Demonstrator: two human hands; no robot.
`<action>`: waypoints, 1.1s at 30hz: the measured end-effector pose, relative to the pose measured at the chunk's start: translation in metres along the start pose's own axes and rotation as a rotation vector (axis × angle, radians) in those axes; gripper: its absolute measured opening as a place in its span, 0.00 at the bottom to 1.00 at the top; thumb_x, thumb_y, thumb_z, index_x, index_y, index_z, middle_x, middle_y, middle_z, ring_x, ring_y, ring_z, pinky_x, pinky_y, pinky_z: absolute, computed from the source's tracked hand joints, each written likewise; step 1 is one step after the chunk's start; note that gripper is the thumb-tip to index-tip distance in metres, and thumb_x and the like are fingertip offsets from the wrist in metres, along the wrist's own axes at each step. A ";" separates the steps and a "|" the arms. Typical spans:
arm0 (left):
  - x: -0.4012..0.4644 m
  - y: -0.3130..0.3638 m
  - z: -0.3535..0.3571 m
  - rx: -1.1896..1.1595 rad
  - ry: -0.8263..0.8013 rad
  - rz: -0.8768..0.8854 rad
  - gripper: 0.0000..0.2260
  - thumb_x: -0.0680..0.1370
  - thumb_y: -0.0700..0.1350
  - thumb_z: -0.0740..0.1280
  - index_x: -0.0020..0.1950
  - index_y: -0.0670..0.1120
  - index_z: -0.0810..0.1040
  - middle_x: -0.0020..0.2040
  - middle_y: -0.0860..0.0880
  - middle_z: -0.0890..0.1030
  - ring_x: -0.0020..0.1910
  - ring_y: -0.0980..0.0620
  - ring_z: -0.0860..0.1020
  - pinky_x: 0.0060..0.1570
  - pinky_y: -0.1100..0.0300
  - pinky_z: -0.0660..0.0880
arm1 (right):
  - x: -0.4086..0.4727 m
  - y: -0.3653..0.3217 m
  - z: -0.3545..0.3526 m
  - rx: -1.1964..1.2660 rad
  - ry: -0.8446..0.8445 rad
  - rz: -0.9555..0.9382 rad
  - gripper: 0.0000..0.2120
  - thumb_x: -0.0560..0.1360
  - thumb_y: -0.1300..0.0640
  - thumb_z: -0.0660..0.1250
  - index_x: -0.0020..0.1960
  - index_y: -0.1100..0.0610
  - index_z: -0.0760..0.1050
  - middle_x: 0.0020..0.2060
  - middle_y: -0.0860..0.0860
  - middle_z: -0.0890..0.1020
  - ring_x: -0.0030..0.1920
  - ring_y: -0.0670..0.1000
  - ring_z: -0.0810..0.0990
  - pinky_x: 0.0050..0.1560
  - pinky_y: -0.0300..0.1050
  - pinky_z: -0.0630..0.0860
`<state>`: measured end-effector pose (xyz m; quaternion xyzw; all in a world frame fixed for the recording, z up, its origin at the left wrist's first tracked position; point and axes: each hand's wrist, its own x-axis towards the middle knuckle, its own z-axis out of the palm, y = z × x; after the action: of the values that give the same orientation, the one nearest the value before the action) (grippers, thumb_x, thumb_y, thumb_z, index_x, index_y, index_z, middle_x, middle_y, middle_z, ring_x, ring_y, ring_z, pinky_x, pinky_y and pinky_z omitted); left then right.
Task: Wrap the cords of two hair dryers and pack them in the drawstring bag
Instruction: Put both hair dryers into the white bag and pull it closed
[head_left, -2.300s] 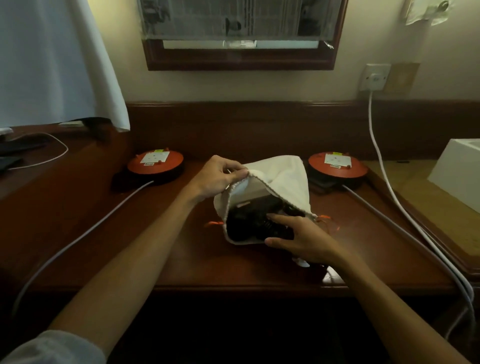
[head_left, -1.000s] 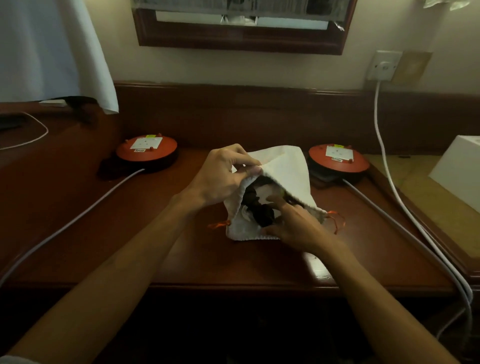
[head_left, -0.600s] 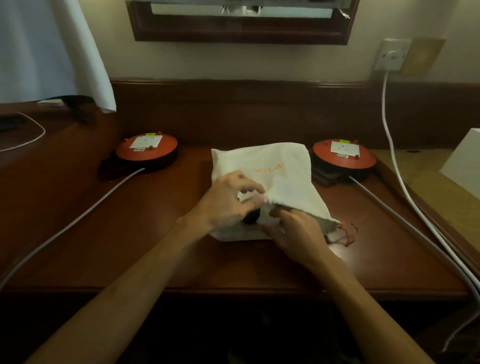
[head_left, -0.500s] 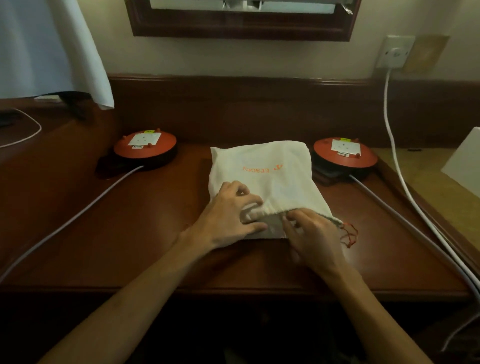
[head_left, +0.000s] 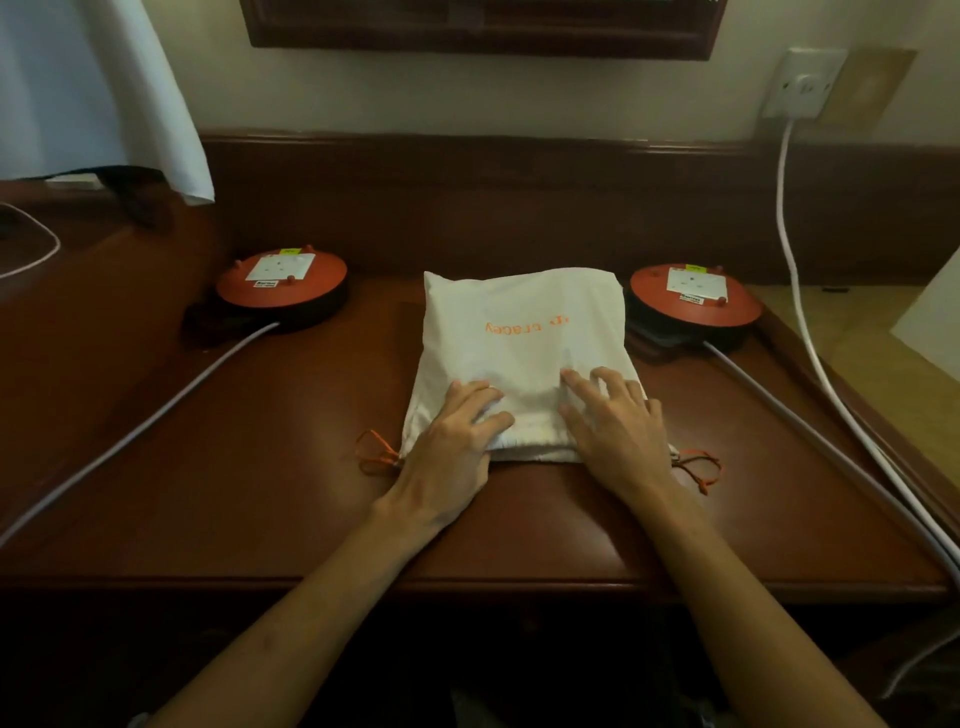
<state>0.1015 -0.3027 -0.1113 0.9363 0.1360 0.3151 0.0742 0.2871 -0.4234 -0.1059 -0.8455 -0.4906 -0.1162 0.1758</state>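
Observation:
A white drawstring bag (head_left: 519, 332) with orange lettering lies flat on the dark wooden desk (head_left: 234, 467), its mouth facing me. Orange drawstrings stick out at the left (head_left: 376, 454) and right (head_left: 698, 465) corners of the mouth. My left hand (head_left: 452, 441) rests flat on the bag's near left part, fingers straight. My right hand (head_left: 615, 426) presses the near right part with spread fingers. The hair dryers are hidden; the bag bulges.
Two round orange cable reels stand at the back left (head_left: 283, 283) and back right (head_left: 693, 299), each with a grey cable running toward me. A white cord (head_left: 795, 270) hangs from a wall socket (head_left: 802, 83). A white cloth (head_left: 104, 88) hangs at upper left.
The bag's mouth was held open with a dark dryer showing inside; it has since been laid flat and closed over. Both hands let go of the rim and now press on top.

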 end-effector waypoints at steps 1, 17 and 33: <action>-0.002 -0.002 -0.001 -0.005 -0.021 -0.016 0.21 0.70 0.29 0.72 0.61 0.43 0.83 0.66 0.41 0.77 0.72 0.44 0.68 0.72 0.41 0.69 | 0.000 0.002 0.000 0.018 -0.013 0.000 0.22 0.82 0.43 0.59 0.75 0.46 0.67 0.71 0.56 0.73 0.67 0.60 0.72 0.61 0.58 0.69; -0.074 -0.045 -0.067 0.012 0.003 -0.659 0.08 0.76 0.52 0.74 0.43 0.50 0.81 0.45 0.52 0.78 0.49 0.50 0.75 0.45 0.54 0.70 | -0.064 0.053 -0.036 0.384 -0.004 0.225 0.05 0.75 0.57 0.74 0.49 0.58 0.83 0.40 0.50 0.82 0.41 0.51 0.78 0.41 0.47 0.74; -0.093 -0.078 -0.128 -0.074 0.025 -0.770 0.10 0.72 0.46 0.79 0.36 0.57 0.81 0.37 0.57 0.82 0.47 0.52 0.80 0.46 0.57 0.72 | -0.074 0.086 -0.051 0.213 0.125 0.477 0.14 0.81 0.55 0.66 0.40 0.62 0.77 0.46 0.67 0.81 0.47 0.66 0.76 0.50 0.58 0.71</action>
<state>-0.0643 -0.2501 -0.0804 0.8095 0.4671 0.2801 0.2193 0.3245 -0.5422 -0.1026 -0.9052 -0.2752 -0.0713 0.3159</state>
